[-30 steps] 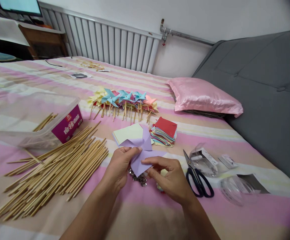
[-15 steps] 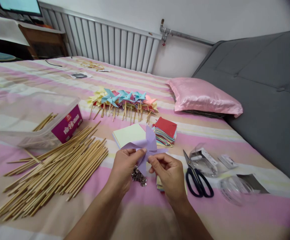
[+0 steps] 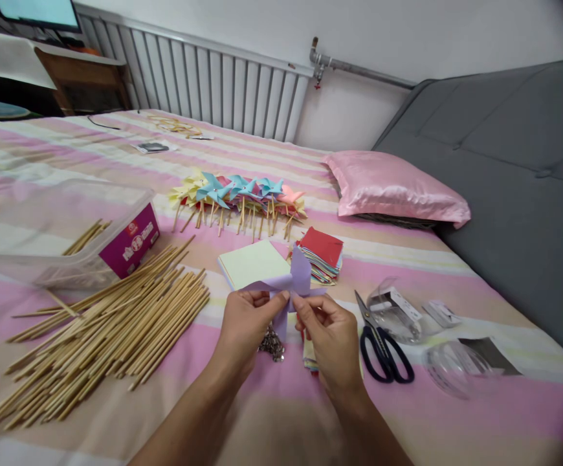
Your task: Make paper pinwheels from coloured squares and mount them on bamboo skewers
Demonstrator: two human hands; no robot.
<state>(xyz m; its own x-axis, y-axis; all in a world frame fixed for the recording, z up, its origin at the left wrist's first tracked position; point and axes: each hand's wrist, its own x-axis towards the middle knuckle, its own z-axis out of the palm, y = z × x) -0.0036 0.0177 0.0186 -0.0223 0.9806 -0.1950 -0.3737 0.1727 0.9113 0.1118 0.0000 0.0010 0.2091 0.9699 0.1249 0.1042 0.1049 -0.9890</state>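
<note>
A purple paper pinwheel with its blades folded toward the middle is held up between my two hands. My left hand pinches it near the centre from the left. From the other side my right hand presses thumb and fingers together on it, close to the left thumb. Behind the pinwheel lies a stack of pale square paper. Below it, a heap of small metal pins is partly hidden by my left hand. More cut paper shows from under my right hand.
Wooden sticks are heaped on the left beside a clear plastic box. Finished pinwheels lie farther back. A stack of coloured paper squares, scissors and clear packaging lie to the right, a pink pillow beyond.
The purple pinwheel has shifted slightly right and turned a little. My hands have drawn closer together, the thumbs now nearly meeting at its centre.
</note>
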